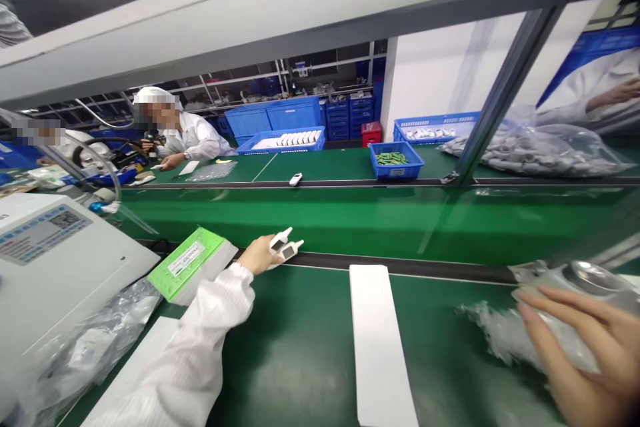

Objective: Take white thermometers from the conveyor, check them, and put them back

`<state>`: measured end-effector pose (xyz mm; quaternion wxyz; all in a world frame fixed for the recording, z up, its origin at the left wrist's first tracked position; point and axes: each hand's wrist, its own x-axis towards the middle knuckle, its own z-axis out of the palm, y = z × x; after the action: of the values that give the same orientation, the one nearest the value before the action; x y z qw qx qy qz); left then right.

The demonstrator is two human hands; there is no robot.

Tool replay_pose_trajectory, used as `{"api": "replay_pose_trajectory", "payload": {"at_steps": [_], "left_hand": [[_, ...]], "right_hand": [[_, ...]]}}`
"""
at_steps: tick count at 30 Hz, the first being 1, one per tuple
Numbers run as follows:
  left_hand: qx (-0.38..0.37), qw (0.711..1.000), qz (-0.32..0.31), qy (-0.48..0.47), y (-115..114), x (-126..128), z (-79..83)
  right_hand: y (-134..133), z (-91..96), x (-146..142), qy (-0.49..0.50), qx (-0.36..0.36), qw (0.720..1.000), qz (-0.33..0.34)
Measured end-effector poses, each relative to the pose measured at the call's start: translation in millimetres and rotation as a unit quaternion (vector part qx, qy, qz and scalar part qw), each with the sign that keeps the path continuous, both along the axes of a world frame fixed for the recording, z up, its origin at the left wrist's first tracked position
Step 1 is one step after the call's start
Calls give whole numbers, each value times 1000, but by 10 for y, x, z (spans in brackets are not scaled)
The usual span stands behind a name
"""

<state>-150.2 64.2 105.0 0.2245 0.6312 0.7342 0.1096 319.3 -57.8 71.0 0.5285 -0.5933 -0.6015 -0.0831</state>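
Two white ear thermometers, each with a small grey screen and a narrow tip, are gripped side by side in my left hand. That hand is over the black strip at the bench's far edge, right of a green-topped box. At the right edge, my right hand has its fingers stretched out and apart, with nothing visible in them. Behind and beside its fingers lies clear plastic wrapping, with a round metallic item farther back. A long white stack of card or paper lies between my hands.
A white machine and plastic bags occupy the left. Across the green belt are a single white device, a blue bin of green pieces, blue trays and a filled bag. A co-worker sits opposite.
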Motion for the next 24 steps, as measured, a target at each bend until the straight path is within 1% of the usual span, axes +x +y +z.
{"api": "replay_pose_trajectory", "payload": {"at_steps": [1, 2, 4, 5, 7, 9, 11, 12, 14, 15, 17, 19, 21, 24], "left_hand": [[0, 1000, 1, -12, -116, 51, -19], [2, 1000, 6, -24, -225, 91, -39], [14, 998, 31, -47, -404, 132, -70], [26, 997, 52, -57, -468, 137, -73], [64, 990, 102, -78, -558, 145, -54], [106, 977, 144, -116, -627, 195, -8], [120, 963, 150, -191, -706, 331, 40], [107, 954, 139, -242, -751, 434, 55], [49, 930, 100, -349, -842, 696, 52], [13, 913, 81, -398, -884, 841, 31], [-46, 874, 57, -480, -948, 1118, -46], [-74, 836, 47, -541, -984, 1337, -150], [-82, 805, 49, -585, -998, 1475, -258], [-78, 778, 60, -621, -997, 1559, -396]], "right_hand": [[-17, 90, -119, -34, 8, 999, 21], [-27, 157, -244, -59, -10, 997, 51], [-30, 200, -493, -66, -44, 988, 132], [-27, 174, -609, -58, -74, 980, 175], [-24, 56, -806, -28, -150, 956, 251], [-31, -97, -952, 0, -216, 931, 294], [-34, -224, -1053, 14, -250, 918, 308], [-29, -270, -1091, 16, -257, 915, 310], [-4, -334, -1155, 15, -262, 913, 311], [13, -357, -1184, 13, -263, 913, 311], [42, -396, -1237, 8, -264, 914, 309], [54, -431, -1278, 4, -262, 916, 304], [49, -460, -1303, 4, -257, 918, 301], [35, -481, -1314, 9, -251, 920, 301]]}}
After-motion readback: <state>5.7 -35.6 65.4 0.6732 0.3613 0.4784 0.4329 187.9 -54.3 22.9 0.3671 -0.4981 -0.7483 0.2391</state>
